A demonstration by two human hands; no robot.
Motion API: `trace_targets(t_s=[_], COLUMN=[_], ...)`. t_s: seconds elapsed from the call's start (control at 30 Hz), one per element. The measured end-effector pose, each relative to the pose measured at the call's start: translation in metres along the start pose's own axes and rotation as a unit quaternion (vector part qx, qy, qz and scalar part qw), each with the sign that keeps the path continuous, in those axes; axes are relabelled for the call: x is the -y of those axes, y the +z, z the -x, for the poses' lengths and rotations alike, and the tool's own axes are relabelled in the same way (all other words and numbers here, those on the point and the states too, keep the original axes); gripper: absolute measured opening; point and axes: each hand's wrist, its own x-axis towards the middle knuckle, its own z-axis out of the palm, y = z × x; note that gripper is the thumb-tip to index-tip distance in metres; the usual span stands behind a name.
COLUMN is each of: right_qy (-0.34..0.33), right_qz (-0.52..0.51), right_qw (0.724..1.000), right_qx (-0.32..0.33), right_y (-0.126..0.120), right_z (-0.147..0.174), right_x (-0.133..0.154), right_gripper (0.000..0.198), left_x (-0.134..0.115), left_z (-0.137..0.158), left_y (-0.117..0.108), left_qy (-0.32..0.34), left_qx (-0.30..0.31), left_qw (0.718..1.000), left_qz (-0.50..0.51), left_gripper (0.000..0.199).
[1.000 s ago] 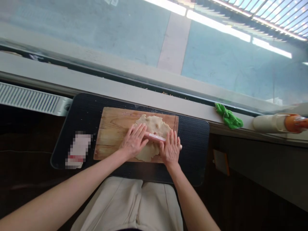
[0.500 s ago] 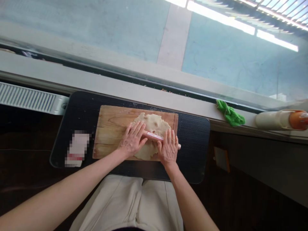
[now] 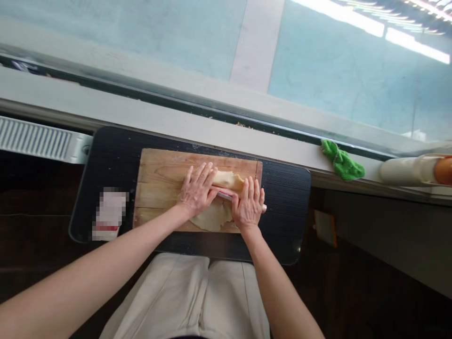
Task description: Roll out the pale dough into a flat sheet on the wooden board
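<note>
My left hand (image 3: 198, 189) lies over the left part of a thin rolling pin (image 3: 224, 193), its fingers stretched flat and pointing away from me. Over the right part of the pin rests my right hand (image 3: 248, 203), fingers also straight and slightly spread; the pin's pale tip pokes out beyond it. A sheet of pale dough (image 3: 212, 217) lies beneath and on my side of the pin. Beyond the pin, the dough bulges up in a curled ridge between both hands. Everything sits on a wooden board (image 3: 158, 181). My palms hide much of the pin.
The board lies on a black table (image 3: 282, 207) with rounded corners. A blurred-out packet (image 3: 110, 214) is at the table's left. On the windowsill (image 3: 197, 127) are a green cloth (image 3: 342, 161) and a white bottle (image 3: 406, 172) with an orange end. A white radiator (image 3: 42, 139) stands left.
Both hands and the pin have shifted slightly away from me. The dough's far part, flat before, is now bunched into a curled ridge beside the pin. The view has moved a little.
</note>
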Motion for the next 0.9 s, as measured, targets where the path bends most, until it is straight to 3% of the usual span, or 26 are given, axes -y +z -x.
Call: trace_targets(t_s=[0.1,0.27,0.37,0.43,0.53,0.63,0.7,0.8,0.9], right_qy=[0.015,0.065,0.069,0.052,-0.011,-0.072,-0.068,-0.039,-0.042], right_qz=[0.004,-0.005,-0.051,-0.082,-0.094,-0.081,-0.083,-0.107,-0.144], right_qw=[1.000,0.996,0.993,0.990,0.991,0.993,0.993,0.993,0.989], right_qx=[-0.015,-0.067,-0.086,-0.098,-0.089,-0.047,-0.046,-0.035,0.018], right_y=[0.002,0.002,-0.006,-0.015,-0.028,-0.030,-0.027,-0.023,-0.030], right_z=[-0.002,-0.091,-0.107,-0.087,-0.032,0.008,0.011,-0.013,-0.036], right_x=[0.000,-0.024,-0.035,-0.039,-0.044,-0.050,-0.054,-0.061,-0.068], right_gripper=[0.060,0.052,0.041,0.035,0.024,0.016,0.023,0.031,0.031], left_x=[0.000,-0.001,0.002,0.007,0.013,0.016,0.017,0.020,0.021], left_z=[0.001,-0.090,-0.113,-0.104,-0.071,-0.040,-0.032,-0.041,-0.057], left_y=[0.000,0.003,0.002,-0.003,-0.018,-0.029,-0.030,-0.026,-0.029], left_qy=[-0.007,-0.057,-0.070,-0.080,-0.063,0.053,0.105,0.106,0.121], left_qx=[-0.008,-0.006,-0.023,-0.062,-0.105,-0.046,-0.005,0.006,0.021], left_qw=[1.000,0.998,0.996,0.993,0.989,0.994,0.992,0.993,0.992], left_qz=[-0.005,0.012,0.042,0.062,0.081,0.082,0.070,0.048,0.037], left_gripper=[0.064,0.062,0.057,0.050,0.040,0.032,0.036,0.035,0.031])
